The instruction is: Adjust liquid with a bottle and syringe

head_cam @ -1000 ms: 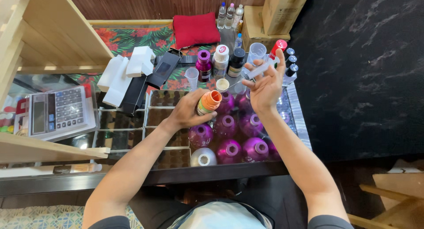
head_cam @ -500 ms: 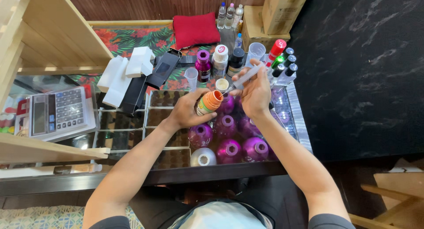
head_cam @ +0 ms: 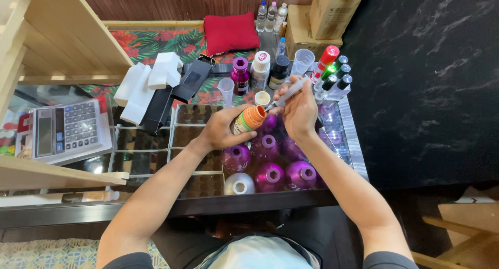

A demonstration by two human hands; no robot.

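Observation:
My left hand (head_cam: 222,130) grips a small bottle with an orange neck (head_cam: 247,119), tilted with its mouth toward the right. My right hand (head_cam: 299,111) holds a clear syringe (head_cam: 288,92) slanting up to the right, with its tip at the bottle's mouth. Both hands hover above a cluster of several purple metal bottles (head_cam: 268,147) and one silver bottle (head_cam: 238,184) standing on the glass counter (head_cam: 156,160). A small cream cap (head_cam: 262,97) lies just behind the orange-necked bottle.
Behind the hands stand a purple bottle (head_cam: 240,76), a white bottle (head_cam: 260,69), a dark bottle (head_cam: 279,71), clear measuring cups (head_cam: 302,61) and a row of capped vials (head_cam: 332,77). White boxes (head_cam: 150,82), a red cushion (head_cam: 231,32) and a calculator (head_cam: 66,129) lie to the left.
My right hand has come down and to the left with the syringe, from raised near the capped vials to the mouth of the orange-necked bottle. My left hand has hardly moved.

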